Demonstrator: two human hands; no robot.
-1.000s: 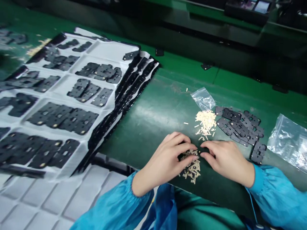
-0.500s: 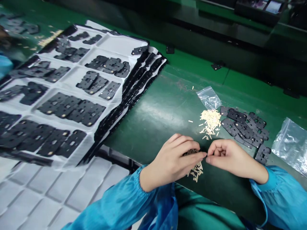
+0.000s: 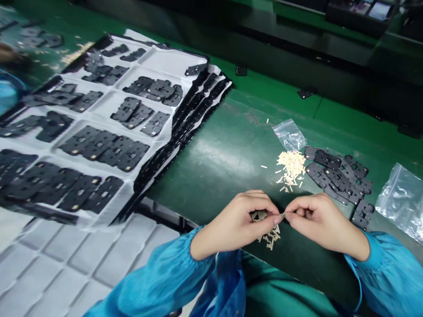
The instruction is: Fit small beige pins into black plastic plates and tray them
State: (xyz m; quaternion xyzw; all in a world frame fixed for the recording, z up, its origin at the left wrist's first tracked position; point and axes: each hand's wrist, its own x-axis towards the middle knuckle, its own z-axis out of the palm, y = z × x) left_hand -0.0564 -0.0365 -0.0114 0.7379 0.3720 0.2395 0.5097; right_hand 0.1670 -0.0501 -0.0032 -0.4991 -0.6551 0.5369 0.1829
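My left hand (image 3: 239,220) is closed in a pinch, thumb against fingertips. Facing it, my right hand (image 3: 319,220) pinches too, and the fingertips of both nearly meet. A small pale strip (image 3: 283,215) shows between them, held from both sides; its details are too small to make out. Under and beside my left fingers lies a pile of beige strips (image 3: 271,240), partly hidden by that hand. Beyond the hands is a second pile of cream-coloured small pieces (image 3: 291,163). Flat black plastic parts with cut-outs (image 3: 337,178) lie heaped behind my right hand.
A clear zip bag (image 3: 290,134) lies behind the cream pile, and a larger clear bag (image 3: 401,200) at the right. Stacked white trays (image 3: 168,61) with black parts stand left. Lower left is another compartmented tray (image 3: 109,251). Another person's sleeve (image 3: 8,92) shows at the left edge.
My left fingers have gone from stretched forward to a pinch with the thumb. The pale strip now shows between both hands' fingertips. The view has shifted slightly.
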